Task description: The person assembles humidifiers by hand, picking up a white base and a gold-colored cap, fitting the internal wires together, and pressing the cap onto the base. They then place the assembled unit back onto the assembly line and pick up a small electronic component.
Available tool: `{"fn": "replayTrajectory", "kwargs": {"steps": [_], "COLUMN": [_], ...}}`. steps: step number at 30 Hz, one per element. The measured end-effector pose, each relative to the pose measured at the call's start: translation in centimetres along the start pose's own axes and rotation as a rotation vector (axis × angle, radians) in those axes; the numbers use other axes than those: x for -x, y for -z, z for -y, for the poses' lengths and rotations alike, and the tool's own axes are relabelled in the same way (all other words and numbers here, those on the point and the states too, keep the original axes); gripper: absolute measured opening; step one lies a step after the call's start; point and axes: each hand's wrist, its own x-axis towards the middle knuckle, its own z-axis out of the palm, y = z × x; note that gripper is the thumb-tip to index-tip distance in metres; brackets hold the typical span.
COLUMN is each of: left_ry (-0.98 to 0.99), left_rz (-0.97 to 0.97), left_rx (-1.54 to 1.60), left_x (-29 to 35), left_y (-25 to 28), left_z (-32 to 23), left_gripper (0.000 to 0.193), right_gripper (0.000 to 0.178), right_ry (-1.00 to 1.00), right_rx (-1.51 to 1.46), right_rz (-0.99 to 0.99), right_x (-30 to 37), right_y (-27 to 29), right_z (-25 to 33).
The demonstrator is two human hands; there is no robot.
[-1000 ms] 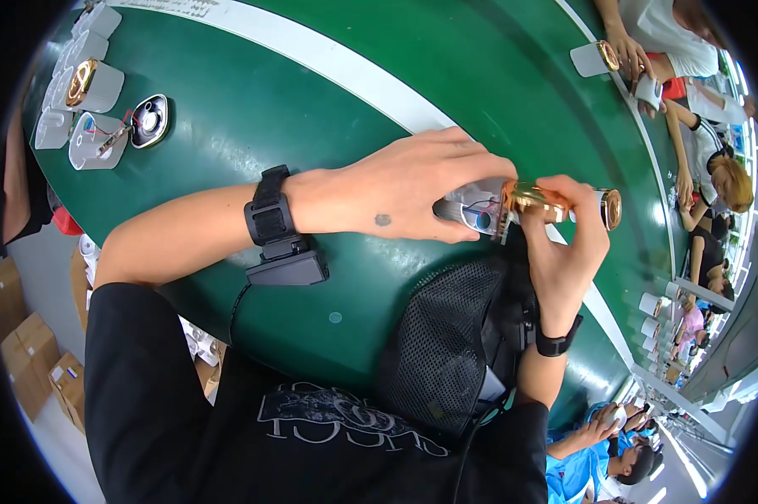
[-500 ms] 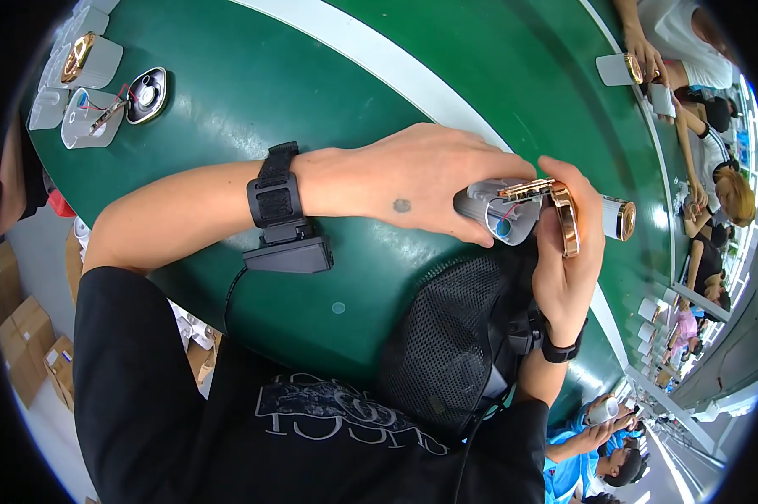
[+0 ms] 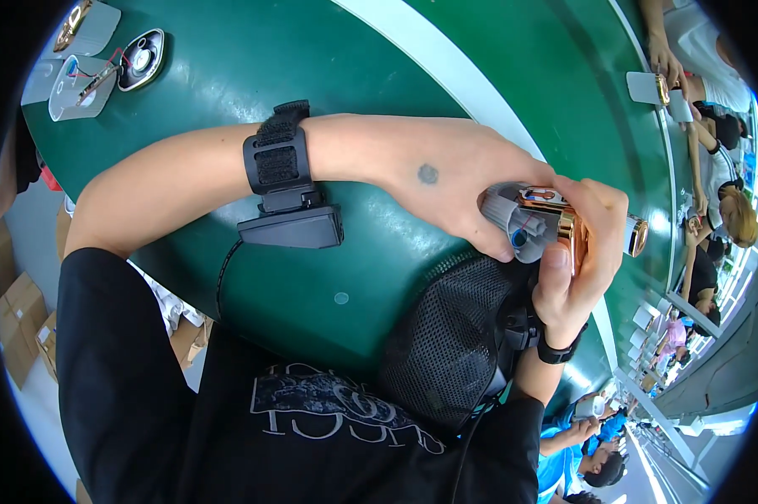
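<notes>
My left hand (image 3: pixel 455 176) is closed around a pale, ribbed plastic housing (image 3: pixel 502 212) whose open mouth points right. A round blue part (image 3: pixel 519 238) and thin wires show inside it. In my right hand (image 3: pixel 596 244), thumb and fingers grip a gold-rimmed cap (image 3: pixel 576 233) just off that mouth. From the cap a narrow circuit board (image 3: pixel 542 197) reaches to the upper edge of the housing's mouth; whether its end is inside, I cannot tell. Just beyond my right hand is another pale housing with a gold end (image 3: pixel 637 235), partly hidden.
A black mesh bag (image 3: pixel 446 344) lies on the green table (image 3: pixel 295 319) near my body. At the far left stand an open housing (image 3: pixel 66 94) wired to a dark oval cap (image 3: pixel 142 59) and a gold-topped housing (image 3: pixel 93 32). Co-workers (image 3: pixel 690 50) sit along the right.
Both hands have shifted a little to the right with the housing and the cap. The cap and its board now sit more in line with the housing's mouth.
</notes>
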Motion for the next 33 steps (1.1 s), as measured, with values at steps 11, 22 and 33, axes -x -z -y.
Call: {"fn": "replayTrajectory", "kwargs": {"steps": [11, 22, 33], "left_ry": [0.084, 0.067, 0.054], "left_rz": [0.052, -0.005, -0.006], "left_rx": [-0.100, -0.026, -0.028], "left_x": [-0.2, 0.0, 0.1], "left_y": [0.2, -0.2, -0.2], "left_z": [-0.1, -0.1, 0.1], "left_gripper": [0.059, 0.048, 0.048], "right_gripper": [0.067, 0.063, 0.064], "right_ry": [-0.092, -0.037, -0.015], "right_rx": [0.107, 0.130, 0.191], "right_rz": [-0.032, -0.010, 0.000], "right_x": [0.4, 0.6, 0.8], "right_y": [-0.6, 0.2, 0.3], "right_z": [1.0, 1.1, 1.6]}}
